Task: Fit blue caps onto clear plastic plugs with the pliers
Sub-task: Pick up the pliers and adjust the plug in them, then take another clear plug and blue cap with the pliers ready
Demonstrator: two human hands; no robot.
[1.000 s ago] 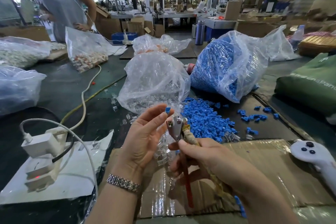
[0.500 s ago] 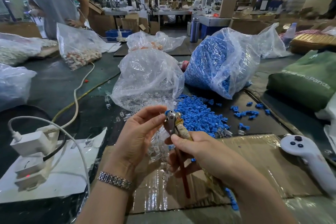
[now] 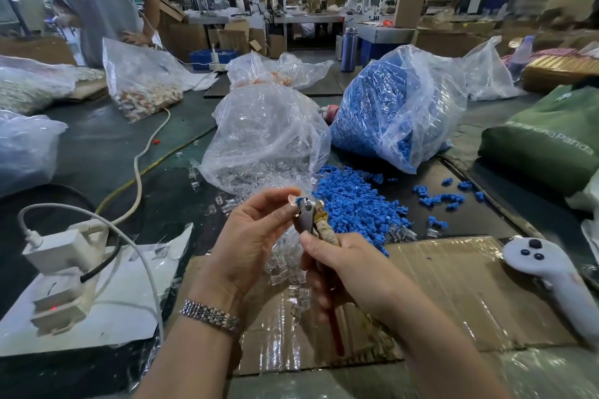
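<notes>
My right hand (image 3: 343,269) grips the pliers (image 3: 308,217) by their red and tape-wrapped handles, jaws pointing up. My left hand (image 3: 256,233) pinches a blue cap (image 3: 300,200) at the jaw tips; whether a clear plug sits under it is hidden by my fingers. A heap of loose blue caps (image 3: 353,204) lies just behind the pliers. Clear plugs (image 3: 288,266) are piled under my hands, spilling from a clear bag (image 3: 265,139). A big bag of blue caps (image 3: 395,110) stands behind right.
A white power strip with adapters (image 3: 61,269) and cables sits at left on white paper. A white controller (image 3: 551,272) rests on taped cardboard (image 3: 453,288) at right. A green bag (image 3: 551,136) lies far right. Another person (image 3: 94,0) stands at back left beside more bags.
My left hand's fingertips carried the blue cap down from above the pliers onto the jaw tips. Both hands stayed close together in front of me.
</notes>
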